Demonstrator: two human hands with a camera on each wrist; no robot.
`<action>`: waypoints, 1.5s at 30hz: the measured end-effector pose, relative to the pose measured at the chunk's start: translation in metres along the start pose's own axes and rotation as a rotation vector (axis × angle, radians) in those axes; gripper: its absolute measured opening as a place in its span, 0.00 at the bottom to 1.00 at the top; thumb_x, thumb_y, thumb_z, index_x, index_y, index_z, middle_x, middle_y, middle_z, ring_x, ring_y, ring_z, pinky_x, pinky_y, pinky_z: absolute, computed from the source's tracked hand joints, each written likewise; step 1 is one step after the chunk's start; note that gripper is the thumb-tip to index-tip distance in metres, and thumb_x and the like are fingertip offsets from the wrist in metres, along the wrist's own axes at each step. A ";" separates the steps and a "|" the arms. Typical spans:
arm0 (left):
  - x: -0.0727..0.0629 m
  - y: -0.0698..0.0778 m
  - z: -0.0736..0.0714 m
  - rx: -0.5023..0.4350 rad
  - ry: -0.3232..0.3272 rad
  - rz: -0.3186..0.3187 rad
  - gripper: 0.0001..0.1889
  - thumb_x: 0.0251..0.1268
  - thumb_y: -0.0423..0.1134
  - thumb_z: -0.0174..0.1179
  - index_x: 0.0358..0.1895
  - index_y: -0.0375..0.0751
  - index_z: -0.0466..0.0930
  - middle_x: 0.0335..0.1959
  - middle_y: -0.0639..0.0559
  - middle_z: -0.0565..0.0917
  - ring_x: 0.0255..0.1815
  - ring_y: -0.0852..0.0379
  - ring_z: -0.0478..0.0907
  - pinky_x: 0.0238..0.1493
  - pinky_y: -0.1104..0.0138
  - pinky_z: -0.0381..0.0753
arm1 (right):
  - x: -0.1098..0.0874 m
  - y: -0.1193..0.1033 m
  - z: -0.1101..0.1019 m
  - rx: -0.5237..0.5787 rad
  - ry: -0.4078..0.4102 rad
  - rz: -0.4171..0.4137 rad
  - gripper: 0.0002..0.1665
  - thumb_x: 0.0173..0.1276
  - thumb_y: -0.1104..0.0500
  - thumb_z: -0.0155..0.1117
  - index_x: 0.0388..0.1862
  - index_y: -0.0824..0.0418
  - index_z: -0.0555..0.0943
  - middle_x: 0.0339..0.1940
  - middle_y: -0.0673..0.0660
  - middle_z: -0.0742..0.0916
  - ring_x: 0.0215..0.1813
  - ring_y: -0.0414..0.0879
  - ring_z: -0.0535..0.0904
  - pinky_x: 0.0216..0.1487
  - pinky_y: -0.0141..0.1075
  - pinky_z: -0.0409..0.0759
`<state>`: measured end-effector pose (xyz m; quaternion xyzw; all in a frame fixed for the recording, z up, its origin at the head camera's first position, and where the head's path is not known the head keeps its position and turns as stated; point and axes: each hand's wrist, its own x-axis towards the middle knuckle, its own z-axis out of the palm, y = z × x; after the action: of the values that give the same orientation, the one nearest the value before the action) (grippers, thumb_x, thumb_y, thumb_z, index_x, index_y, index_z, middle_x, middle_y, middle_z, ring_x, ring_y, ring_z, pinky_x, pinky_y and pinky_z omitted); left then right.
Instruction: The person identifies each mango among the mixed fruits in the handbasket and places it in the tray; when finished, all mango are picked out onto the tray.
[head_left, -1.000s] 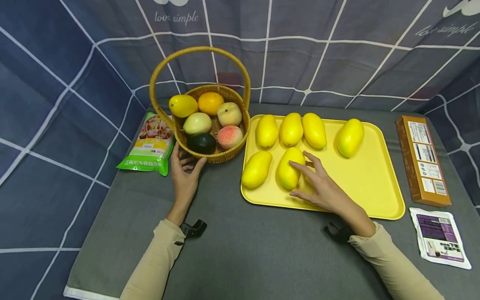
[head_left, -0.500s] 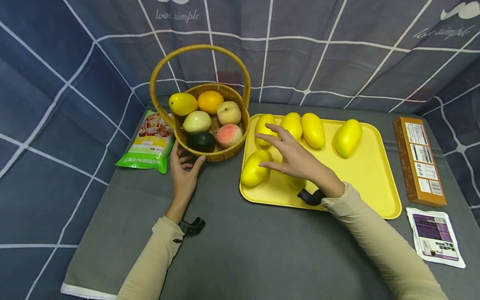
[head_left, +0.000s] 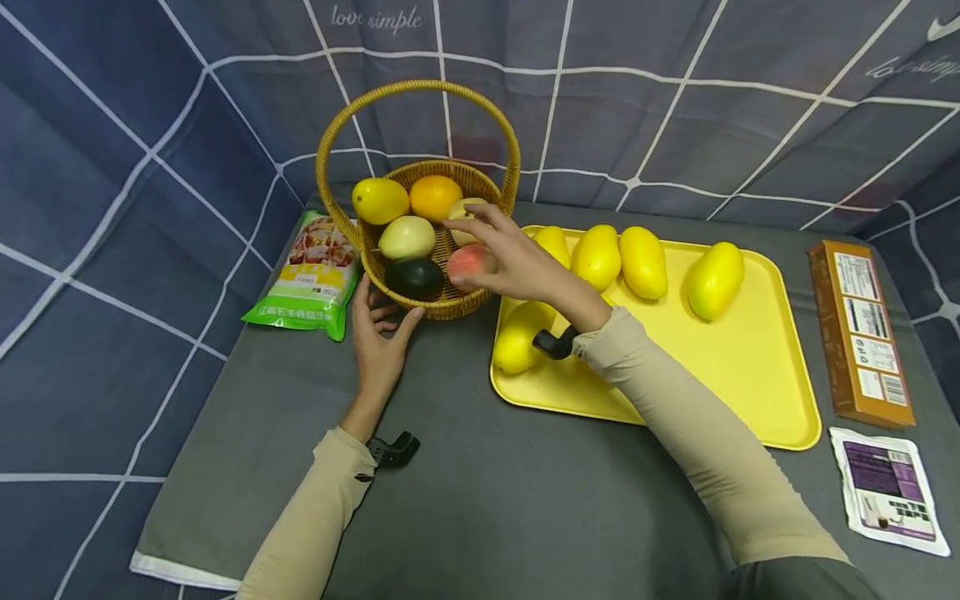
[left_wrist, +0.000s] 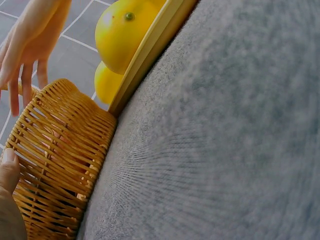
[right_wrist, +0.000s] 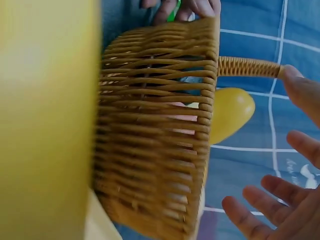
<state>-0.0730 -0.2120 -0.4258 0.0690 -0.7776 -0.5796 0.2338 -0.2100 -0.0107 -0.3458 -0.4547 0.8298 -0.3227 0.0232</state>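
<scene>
A wicker basket (head_left: 450,310) with a tall handle holds a yellow fruit (head_left: 380,201), an orange (head_left: 435,197), a pale green fruit (head_left: 407,238), a dark green one (head_left: 415,278), a peach (head_left: 467,265) and a cream-coloured fruit (head_left: 462,213). My left hand (head_left: 378,342) grips the basket's front left side, its thumb (left_wrist: 9,172) against the woven wall. Over the basket's right side reaches my right hand (head_left: 521,262), fingers spread and holding nothing. In the right wrist view its fingers (right_wrist: 272,200) stand apart beside the rim.
A yellow tray (head_left: 750,383) bearing several mangoes (head_left: 716,279) stands right of the basket, partly under my right forearm. A green food bag (head_left: 300,279) lies left of the basket. At far right lie an orange-brown box (head_left: 836,367) and a white-purple pouch (head_left: 888,492).
My right hand has left the front mango on the tray with nothing in it and moved left over the basket. My left hand stays at the basket. The head view has shifted slightly.
</scene>
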 end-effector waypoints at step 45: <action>0.005 -0.001 -0.001 0.001 -0.005 -0.018 0.44 0.64 0.33 0.66 0.77 0.35 0.48 0.66 0.30 0.64 0.56 0.33 0.70 0.51 0.42 0.70 | 0.144 0.012 0.035 0.160 -0.145 0.048 0.30 0.65 0.48 0.69 0.63 0.54 0.71 0.66 0.53 0.72 0.63 0.44 0.70 0.61 0.34 0.71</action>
<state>-0.0770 -0.2151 -0.4252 0.0745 -0.7779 -0.5813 0.2265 -0.2916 -0.1352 -0.3436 -0.4537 0.8082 -0.3533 0.1271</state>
